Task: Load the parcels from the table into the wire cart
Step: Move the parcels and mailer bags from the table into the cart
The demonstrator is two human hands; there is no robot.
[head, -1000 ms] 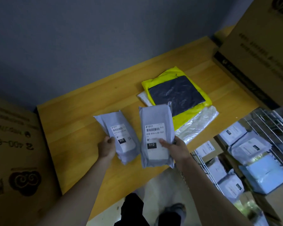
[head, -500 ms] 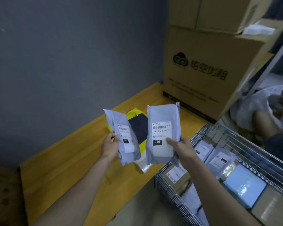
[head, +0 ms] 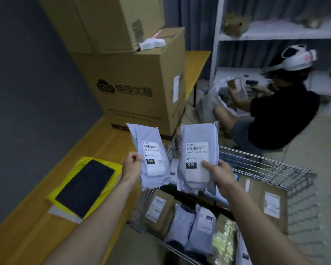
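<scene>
My left hand grips a small grey mailer parcel by its left edge, held upright over the table's edge. My right hand holds a larger grey mailer parcel upright, thumb on its white label, above the wire cart. The cart holds several brown and grey parcels. A yellow parcel with a black panel lies on the wooden table, on top of a clear-wrapped one.
Large stacked cardboard boxes stand on the table's far end. A person in a black shirt crouches on the floor beyond the cart, in front of white shelving. Grey wall on the left.
Both hands have lifted the two grey parcels off the table and carried them right, to above the cart. My view has swung right, showing the cart, boxes and the crouching person.
</scene>
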